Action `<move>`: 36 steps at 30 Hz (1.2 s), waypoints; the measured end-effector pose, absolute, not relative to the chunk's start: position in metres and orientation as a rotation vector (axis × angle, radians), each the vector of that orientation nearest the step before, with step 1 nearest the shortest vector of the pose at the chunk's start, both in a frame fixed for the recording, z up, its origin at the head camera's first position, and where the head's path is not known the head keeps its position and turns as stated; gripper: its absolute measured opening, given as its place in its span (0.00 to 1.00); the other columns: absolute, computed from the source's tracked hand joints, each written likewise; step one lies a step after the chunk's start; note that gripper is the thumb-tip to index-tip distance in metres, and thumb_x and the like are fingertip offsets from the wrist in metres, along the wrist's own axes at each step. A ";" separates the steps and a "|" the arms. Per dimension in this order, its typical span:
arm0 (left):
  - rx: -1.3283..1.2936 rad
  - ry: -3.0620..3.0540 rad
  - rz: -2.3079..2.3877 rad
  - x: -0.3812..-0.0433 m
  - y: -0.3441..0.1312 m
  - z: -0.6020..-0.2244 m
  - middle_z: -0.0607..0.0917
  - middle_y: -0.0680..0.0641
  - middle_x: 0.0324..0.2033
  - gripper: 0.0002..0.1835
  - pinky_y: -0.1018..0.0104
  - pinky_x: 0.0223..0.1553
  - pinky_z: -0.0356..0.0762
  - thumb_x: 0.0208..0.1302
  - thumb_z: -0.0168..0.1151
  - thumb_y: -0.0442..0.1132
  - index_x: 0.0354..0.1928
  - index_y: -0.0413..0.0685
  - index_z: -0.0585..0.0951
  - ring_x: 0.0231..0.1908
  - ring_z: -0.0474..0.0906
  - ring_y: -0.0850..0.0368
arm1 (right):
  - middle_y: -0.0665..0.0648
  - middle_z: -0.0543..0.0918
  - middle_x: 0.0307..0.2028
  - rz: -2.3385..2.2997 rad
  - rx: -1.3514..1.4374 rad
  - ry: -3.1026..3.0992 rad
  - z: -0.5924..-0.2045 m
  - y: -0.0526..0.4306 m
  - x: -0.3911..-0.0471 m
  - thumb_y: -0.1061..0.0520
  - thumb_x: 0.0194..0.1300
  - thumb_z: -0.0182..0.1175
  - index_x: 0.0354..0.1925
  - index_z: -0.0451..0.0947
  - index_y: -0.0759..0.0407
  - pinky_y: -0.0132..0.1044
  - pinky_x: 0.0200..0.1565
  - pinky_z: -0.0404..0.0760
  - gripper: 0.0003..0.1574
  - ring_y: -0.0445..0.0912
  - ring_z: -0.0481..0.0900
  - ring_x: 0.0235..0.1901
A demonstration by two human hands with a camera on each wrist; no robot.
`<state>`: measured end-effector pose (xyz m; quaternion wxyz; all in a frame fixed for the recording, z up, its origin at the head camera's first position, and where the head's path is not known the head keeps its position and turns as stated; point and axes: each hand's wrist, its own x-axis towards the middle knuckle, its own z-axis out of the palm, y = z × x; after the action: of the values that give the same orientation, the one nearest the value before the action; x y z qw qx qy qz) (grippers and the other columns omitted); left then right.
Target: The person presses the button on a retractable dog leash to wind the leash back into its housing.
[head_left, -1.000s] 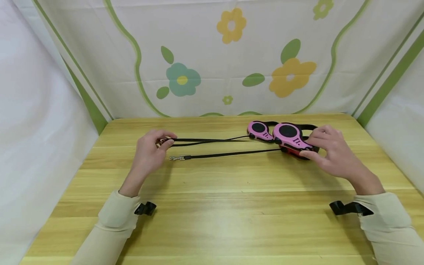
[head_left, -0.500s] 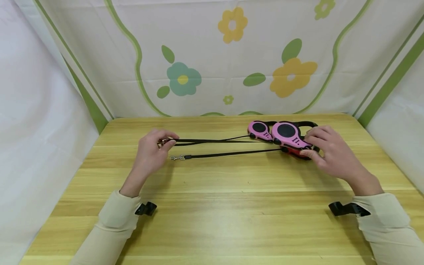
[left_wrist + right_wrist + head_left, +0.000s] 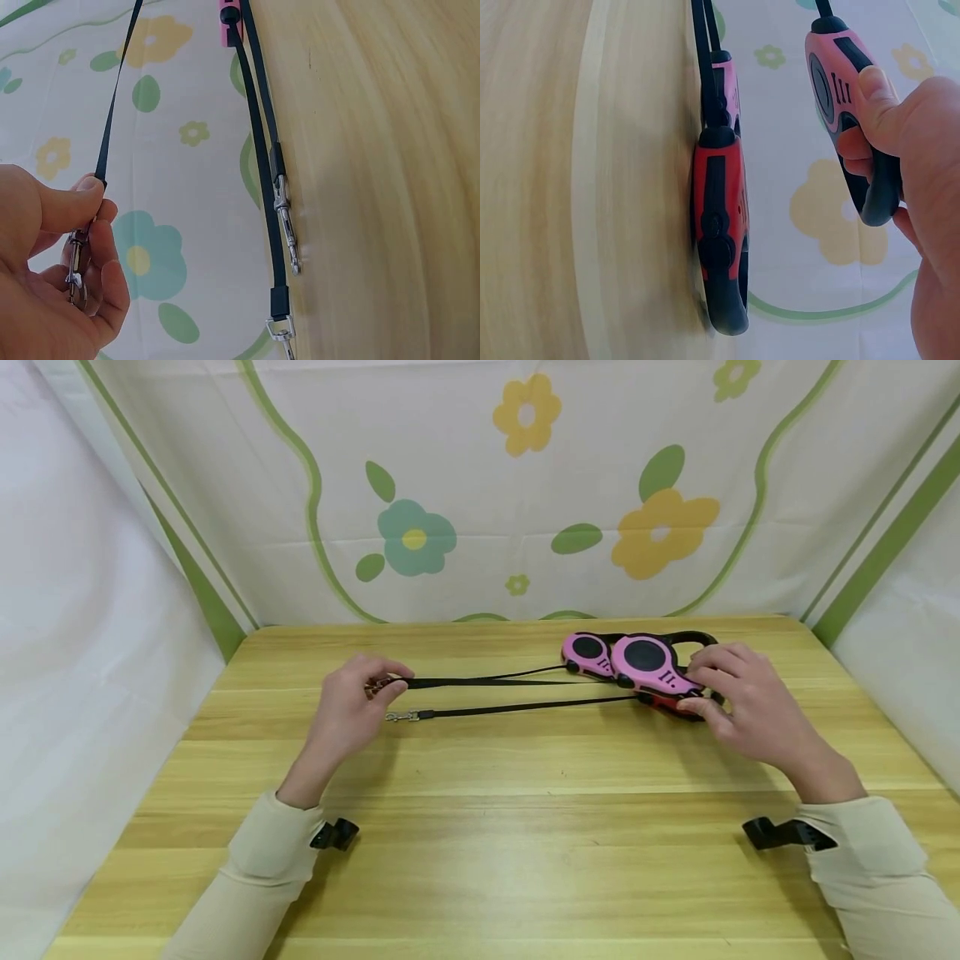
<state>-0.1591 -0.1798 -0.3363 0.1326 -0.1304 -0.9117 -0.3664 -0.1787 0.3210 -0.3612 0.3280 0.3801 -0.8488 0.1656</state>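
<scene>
My left hand [image 3: 348, 706] pinches the end of a flat black strap [image 3: 114, 112], its metal snap clip [image 3: 75, 274] hanging beside the curled fingers. That strap runs right to a pink retractable dog leash [image 3: 647, 657]. Around its black handle, the right hand [image 3: 757, 714] keeps it raised off the table, as the right wrist view shows. Below it lies a red retractable leash [image 3: 739, 195], partly hidden in the head view. A second pink leash [image 3: 587, 649] rests just left of the held one. Both have their straps drawn out leftward.
On the wooden table [image 3: 487, 835], a silver clip [image 3: 402, 717] ends the nearer strap. Another clip [image 3: 283, 330] shows in the left wrist view. A white flowered cloth [image 3: 480, 485] stands behind the table's back edge, with white cloth at both sides.
The held pink leash has shifted slightly left and away from me, with the right hand on it. My left hand has moved a little right with the strap end.
</scene>
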 end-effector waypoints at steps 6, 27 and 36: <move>-0.401 -2.687 -1.061 -0.158 -0.174 -0.336 0.86 0.42 0.40 0.08 0.63 0.39 0.77 0.73 0.68 0.35 0.50 0.46 0.90 0.36 0.81 0.50 | 0.70 0.84 0.42 0.448 0.988 -2.255 -0.362 0.327 -0.174 0.59 0.67 0.54 0.37 0.83 0.74 0.51 0.54 0.67 0.18 0.66 0.76 0.49; -0.395 -2.729 -1.059 -0.159 -0.165 -0.333 0.88 0.46 0.34 0.05 0.64 0.33 0.76 0.71 0.71 0.36 0.46 0.45 0.89 0.32 0.80 0.53 | 0.72 0.84 0.41 0.520 1.030 -2.195 -0.364 0.327 -0.183 0.53 0.75 0.52 0.37 0.83 0.75 0.31 0.66 0.60 0.25 0.69 0.76 0.48; -0.431 -2.721 -1.055 -0.156 -0.166 -0.340 0.90 0.41 0.41 0.06 0.57 0.41 0.80 0.74 0.66 0.33 0.48 0.42 0.89 0.40 0.86 0.48 | 0.69 0.84 0.41 0.520 1.037 -2.187 -0.367 0.324 -0.186 0.32 0.82 0.48 0.37 0.84 0.73 0.50 0.54 0.67 0.45 0.65 0.76 0.47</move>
<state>-0.1563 -0.1656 -0.3401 0.0957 -0.1455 -0.9181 -0.3559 -0.1856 0.3244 -0.3666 0.3267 0.3958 -0.8350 0.1986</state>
